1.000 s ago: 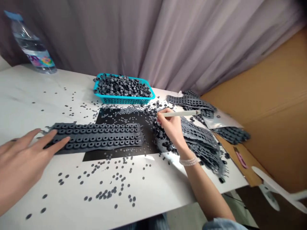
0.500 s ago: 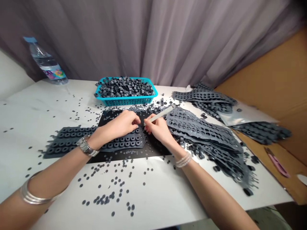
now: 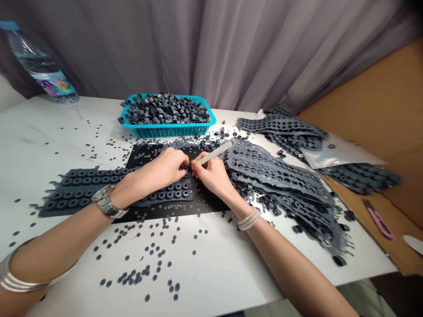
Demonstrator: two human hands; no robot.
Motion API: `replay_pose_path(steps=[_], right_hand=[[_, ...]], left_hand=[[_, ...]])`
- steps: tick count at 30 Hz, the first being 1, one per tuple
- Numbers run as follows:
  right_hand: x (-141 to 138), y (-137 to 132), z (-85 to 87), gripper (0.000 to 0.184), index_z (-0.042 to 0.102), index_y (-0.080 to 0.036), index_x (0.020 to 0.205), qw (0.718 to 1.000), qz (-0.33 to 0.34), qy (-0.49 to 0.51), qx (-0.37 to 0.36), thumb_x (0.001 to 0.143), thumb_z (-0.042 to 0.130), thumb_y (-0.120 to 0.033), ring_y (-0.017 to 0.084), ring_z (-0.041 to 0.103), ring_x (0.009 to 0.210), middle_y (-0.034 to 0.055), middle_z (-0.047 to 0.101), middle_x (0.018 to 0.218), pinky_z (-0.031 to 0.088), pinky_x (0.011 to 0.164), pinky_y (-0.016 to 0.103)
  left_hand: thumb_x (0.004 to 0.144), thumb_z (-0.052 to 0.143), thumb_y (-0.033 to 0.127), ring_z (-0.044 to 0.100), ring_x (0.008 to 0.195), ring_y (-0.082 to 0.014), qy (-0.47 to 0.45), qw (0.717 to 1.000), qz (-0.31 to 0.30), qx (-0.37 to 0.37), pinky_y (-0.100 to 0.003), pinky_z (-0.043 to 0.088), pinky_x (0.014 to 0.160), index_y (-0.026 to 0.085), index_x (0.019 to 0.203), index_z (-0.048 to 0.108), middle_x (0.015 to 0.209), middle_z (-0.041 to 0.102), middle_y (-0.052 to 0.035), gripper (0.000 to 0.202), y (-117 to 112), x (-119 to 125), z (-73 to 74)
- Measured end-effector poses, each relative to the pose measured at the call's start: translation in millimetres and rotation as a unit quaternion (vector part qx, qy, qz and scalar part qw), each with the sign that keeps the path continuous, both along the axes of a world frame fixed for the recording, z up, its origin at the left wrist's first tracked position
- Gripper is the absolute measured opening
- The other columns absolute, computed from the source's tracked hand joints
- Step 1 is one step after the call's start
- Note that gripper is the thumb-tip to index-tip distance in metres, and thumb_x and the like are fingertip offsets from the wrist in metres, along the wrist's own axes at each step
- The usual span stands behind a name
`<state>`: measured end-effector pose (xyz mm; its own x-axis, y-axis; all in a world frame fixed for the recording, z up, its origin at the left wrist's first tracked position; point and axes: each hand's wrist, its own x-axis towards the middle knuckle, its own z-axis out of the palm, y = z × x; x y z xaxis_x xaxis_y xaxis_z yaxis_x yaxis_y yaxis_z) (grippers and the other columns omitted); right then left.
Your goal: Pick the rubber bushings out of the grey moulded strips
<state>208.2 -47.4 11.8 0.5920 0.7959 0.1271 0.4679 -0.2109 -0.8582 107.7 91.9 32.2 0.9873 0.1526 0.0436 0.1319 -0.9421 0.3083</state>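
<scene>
Left hand (image 3: 158, 171): fingers curled, pressing down on a grey rubber strip (image 3: 173, 194), nothing grasped, apparently pinning the strip flat. Right hand (image 3: 211, 174): firmly pinching a pale stick (image 3: 214, 152), its lower end hidden by the fingers, just beside the left fingertips. Strip: under both hands, on a black mat (image 3: 206, 207) that gives a flat, dark ground. Beyond the grip: blue basket (image 3: 168, 131) of rubber rings (image 3: 165, 110). Right of the grip: punched rubber sheets (image 3: 274, 169), stacked within easy reach.
</scene>
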Motion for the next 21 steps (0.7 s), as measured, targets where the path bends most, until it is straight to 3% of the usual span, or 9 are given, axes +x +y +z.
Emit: replay_pose_path(steps=[8, 15, 18, 21], right_hand=[[-9.9, 8.5, 4.2, 0.015, 0.054, -0.021, 0.071, 0.993, -0.022, -0.11, -0.026, 0.082, 0.047, -0.016, 0.016, 0.061, 0.065, 0.0005, 0.064, 0.069, 0.04, 0.062, 0.025], [-13.2, 7.9, 5.2, 0.014, 0.054, -0.021, 0.073, 0.99, -0.036, -0.125, -0.046, 0.084, 0.047, -0.017, 0.016, 0.06, 0.064, 0.0012, 0.064, 0.068, 0.038, 0.062, 0.025], [-10.2, 7.7, 8.5, 0.015, 0.053, -0.021, 0.069, 0.993, -0.043, -0.094, -0.055, 0.083, 0.05, -0.019, 0.015, 0.057, 0.06, 0.0001, 0.063, 0.064, 0.037, 0.06, 0.025], [-6.9, 8.0, 8.6, 0.017, 0.052, -0.021, 0.066, 0.996, -0.037, -0.06, -0.052, 0.083, 0.052, -0.02, 0.015, 0.056, 0.057, -0.0004, 0.061, 0.06, 0.037, 0.059, 0.025]], left_hand=[[0.075, 0.057, 0.018, 0.063, 0.079, -0.0194, -0.026, 0.999, 0.006, -0.037, -0.028, 0.044, 0.072, 0.02, 0.081, 0.073, 0.079, 0.071, -0.0044, 0.018, -0.9, -0.9, 0.2], [0.077, 0.056, 0.016, 0.065, 0.077, -0.018, -0.05, 0.996, 0.016, -0.071, -0.029, 0.045, 0.075, 0.019, 0.075, 0.074, 0.079, 0.074, -0.0034, 0.019, -3.8, -1.4, 3.7], [0.078, 0.061, 0.024, 0.066, 0.081, -0.0182, -0.09, 0.983, 0.086, -0.138, -0.03, 0.047, 0.077, 0.018, 0.079, 0.074, 0.087, 0.075, -0.0039, 0.015, 2.6, -10.0, 9.7], [0.074, 0.07, 0.032, 0.065, 0.081, -0.017, -0.136, 0.922, 0.196, -0.304, -0.029, 0.049, 0.077, 0.018, 0.083, 0.074, 0.086, 0.075, -0.0037, 0.018, 11.5, -21.2, 14.4]])
